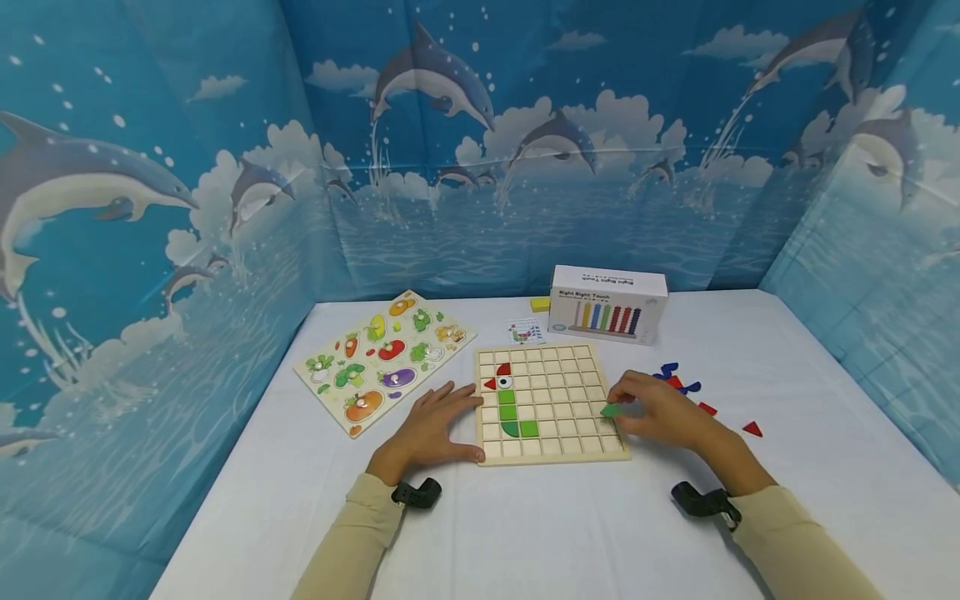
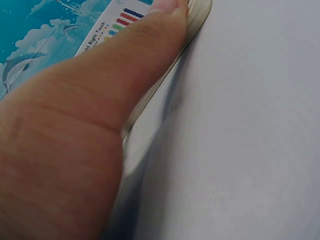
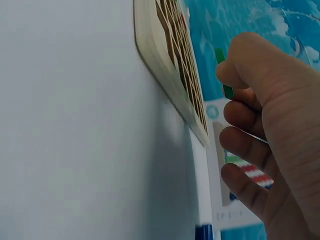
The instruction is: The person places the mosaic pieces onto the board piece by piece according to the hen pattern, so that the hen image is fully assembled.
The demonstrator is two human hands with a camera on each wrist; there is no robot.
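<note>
- Your right grip pinches a green piece, right of centre in the head frame; a slack pinch could drop it.
- Your left grip, spread and grasping nothing, touches the board at centre; pushing could skid it.
- Sweeping your right grip outward could scatter the loose red triangle, frame right.

One left hand and one right hand are flanking one grid board, the right holding one green piece. Toward nine o'clock, three green squares, one green quarter-round, one eye tile and two red pieces are lying on it. Around it, one vegetable board is lying toward nine, one card and one yellow block near twelve, one box toward one, three loose red pieces toward three; blue pieces are overlapping uncountably.
</note>
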